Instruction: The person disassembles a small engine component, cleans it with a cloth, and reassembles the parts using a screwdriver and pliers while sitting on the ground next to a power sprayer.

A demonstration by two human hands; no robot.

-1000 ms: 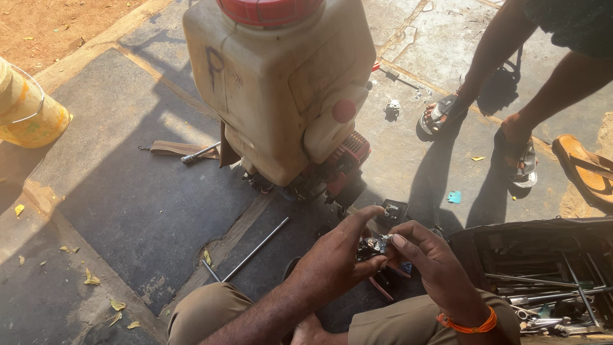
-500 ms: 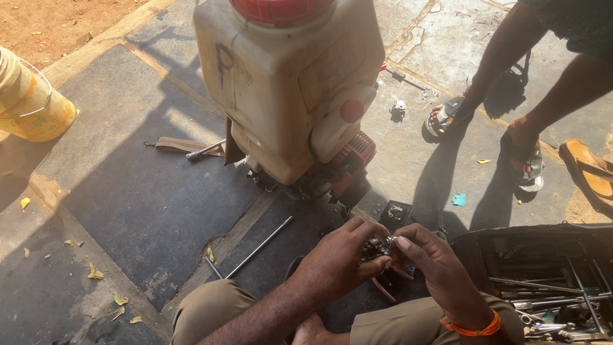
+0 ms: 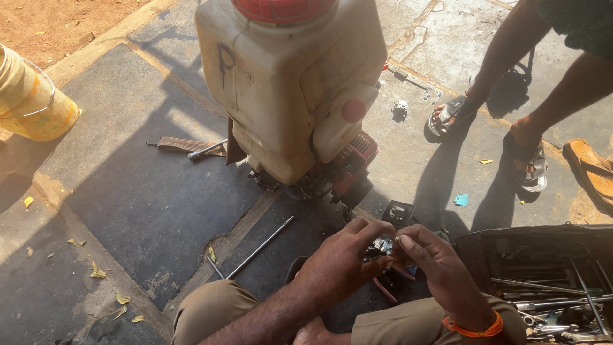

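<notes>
A large cream-coloured plastic tank [image 3: 287, 83] with a red cap [image 3: 283, 9] stands upright on a dark floor mat [image 3: 147, 204], taking up the top middle of the view. A small red and black engine [image 3: 348, 169] sits under its lower right side. To the right, another person's legs and sandalled feet [image 3: 488, 137] stand on the concrete, well apart from the work. At the lower right lies an open black toolbox [image 3: 543, 275] filled with long metal tools. A yellow bucket [image 3: 32, 102] stands at the far left edge. A thin metal rod [image 3: 258, 247] lies on the mat in front of the tank, and a strap with a metal end [image 3: 188, 146] lies to the left of it.

The seated person's knees show at the bottom. The left hand [image 3: 338, 265] and the right hand [image 3: 434, 268] meet just in front of the engine. Both sets of fingers are closed, pinching a small shiny metal part [image 3: 382, 245] between them, held above the mat. An orange band [image 3: 474, 330] circles the right wrist. A small black piece [image 3: 397, 213] lies on the mat just behind the hands.
</notes>
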